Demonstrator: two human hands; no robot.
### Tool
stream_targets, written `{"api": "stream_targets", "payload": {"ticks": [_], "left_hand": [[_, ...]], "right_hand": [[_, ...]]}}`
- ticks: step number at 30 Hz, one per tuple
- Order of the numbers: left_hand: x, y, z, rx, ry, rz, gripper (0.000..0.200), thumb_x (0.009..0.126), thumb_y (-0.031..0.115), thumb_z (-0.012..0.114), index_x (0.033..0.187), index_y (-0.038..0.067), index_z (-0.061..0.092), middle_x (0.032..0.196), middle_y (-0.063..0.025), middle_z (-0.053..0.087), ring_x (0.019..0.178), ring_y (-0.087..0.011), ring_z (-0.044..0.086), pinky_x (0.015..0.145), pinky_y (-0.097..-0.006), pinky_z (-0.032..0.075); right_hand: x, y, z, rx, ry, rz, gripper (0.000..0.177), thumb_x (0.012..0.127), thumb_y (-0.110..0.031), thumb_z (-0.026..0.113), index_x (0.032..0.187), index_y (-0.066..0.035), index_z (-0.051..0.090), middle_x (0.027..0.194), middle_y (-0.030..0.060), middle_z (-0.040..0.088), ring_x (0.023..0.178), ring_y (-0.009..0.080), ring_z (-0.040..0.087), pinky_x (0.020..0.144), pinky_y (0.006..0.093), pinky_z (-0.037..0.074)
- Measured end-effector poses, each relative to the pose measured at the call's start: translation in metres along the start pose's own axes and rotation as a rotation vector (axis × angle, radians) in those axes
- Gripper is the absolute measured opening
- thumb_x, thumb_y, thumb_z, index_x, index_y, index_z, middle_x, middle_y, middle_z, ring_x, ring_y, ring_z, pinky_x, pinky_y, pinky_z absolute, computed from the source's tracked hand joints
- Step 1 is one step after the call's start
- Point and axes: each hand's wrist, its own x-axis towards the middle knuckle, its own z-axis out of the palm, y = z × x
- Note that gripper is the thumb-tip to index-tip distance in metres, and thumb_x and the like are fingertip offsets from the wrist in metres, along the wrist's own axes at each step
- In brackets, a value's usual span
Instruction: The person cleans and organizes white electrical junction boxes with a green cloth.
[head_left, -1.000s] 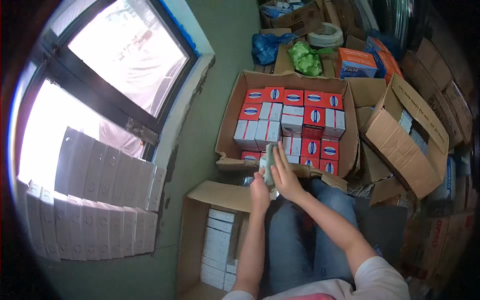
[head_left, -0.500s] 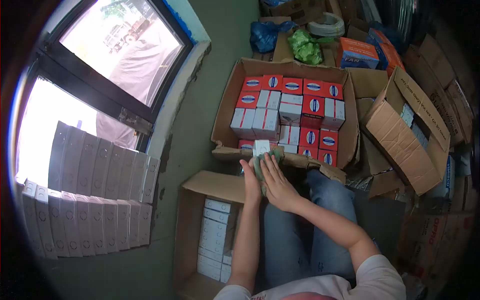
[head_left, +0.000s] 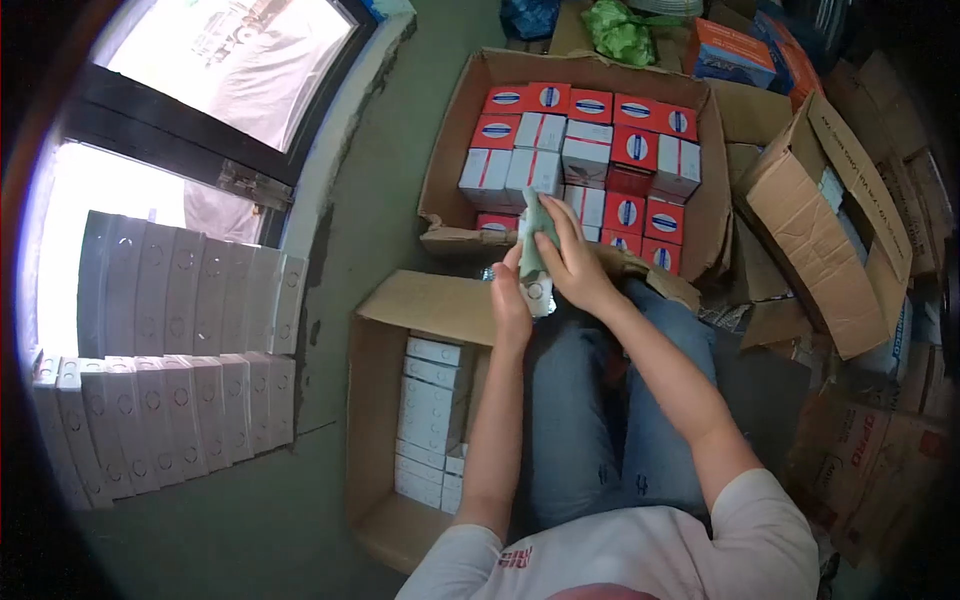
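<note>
My left hand (head_left: pixel 511 300) is closed round a long white box (head_left: pixel 539 294) held above my lap. Against the upper part of that box my right hand (head_left: pixel 575 262) presses a pale green cloth (head_left: pixel 534 230), its fingers closed on it. Just beyond both hands stands a large cardboard carton (head_left: pixel 438 160) holding red boxes (head_left: pixel 635 147) and white boxes (head_left: pixel 541 131). Below and to the left of my hands, an open carton (head_left: pixel 365 440) holds stacked white boxes (head_left: pixel 428 400).
Two rows of white boxes (head_left: pixel 180 300) stand on the left by the glass door (head_left: pixel 240 60). Open cardboard boxes (head_left: pixel 815 240) lie at the right. A green plastic bag (head_left: pixel 618 32) and a fan box (head_left: pixel 733 52) are at the back.
The view has shifted, so the cartons appear higher. The white box now shows below the cloth too, and my right hand with the cloth is farther up along it.
</note>
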Motion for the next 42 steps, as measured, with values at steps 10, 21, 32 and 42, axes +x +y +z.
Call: {"api": "stream_targets", "payload": {"ticks": [10, 21, 32, 42], "left_hand": [[0.008, 0.003, -0.007, -0.245, 0.223, -0.03, 0.086, 0.093, 0.071, 0.011, 0.122, 0.001, 0.053, 0.114, -0.008, 0.06, 0.107, -0.0187, 0.055, 0.095, -0.0312, 0.041], [0.005, 0.002, 0.002, -0.032, 0.136, -0.003, 0.086, 0.097, 0.065, 0.014, 0.128, -0.007, 0.049, 0.116, -0.0147, 0.06, 0.107, -0.0204, 0.056, 0.094, -0.0321, 0.041], [0.005, 0.004, -0.002, -0.298, 0.298, -0.076, 0.03, 0.102, 0.023, 0.046, 0.113, -0.002, 0.058, 0.102, -0.0037, 0.063, 0.089, -0.0092, 0.059, 0.078, -0.0244, 0.047], [0.0, 0.009, -0.005, -0.433, 0.227, -0.099, 0.037, 0.103, 0.031, 0.038, 0.123, 0.001, 0.05, 0.109, -0.0088, 0.063, 0.093, -0.0163, 0.064, 0.079, -0.0331, 0.055]], "right_hand": [[-0.044, -0.028, 0.015, -0.31, -0.278, -0.243, 0.052, 0.093, -0.011, 0.047, 0.143, -0.002, 0.035, 0.158, 0.0139, 0.013, 0.143, 0.0397, 0.015, 0.115, 0.0478, 0.02], [-0.032, -0.015, 0.026, 0.225, 0.377, 0.13, 0.055, 0.097, -0.015, 0.053, 0.143, 0.006, 0.03, 0.143, 0.0237, 0.041, 0.131, 0.0275, 0.043, 0.107, 0.0356, 0.035], [-0.035, -0.037, 0.0, -0.031, 0.216, -0.106, 0.055, 0.08, 0.004, 0.045, 0.135, 0.0, 0.049, 0.139, 0.0189, 0.049, 0.131, 0.0295, 0.046, 0.108, 0.0367, 0.035], [-0.012, -0.03, 0.015, -0.073, 0.217, -0.138, 0.052, 0.085, -0.004, 0.042, 0.137, -0.002, 0.047, 0.146, 0.0179, 0.04, 0.137, 0.0367, 0.034, 0.112, 0.0456, 0.028]]}}
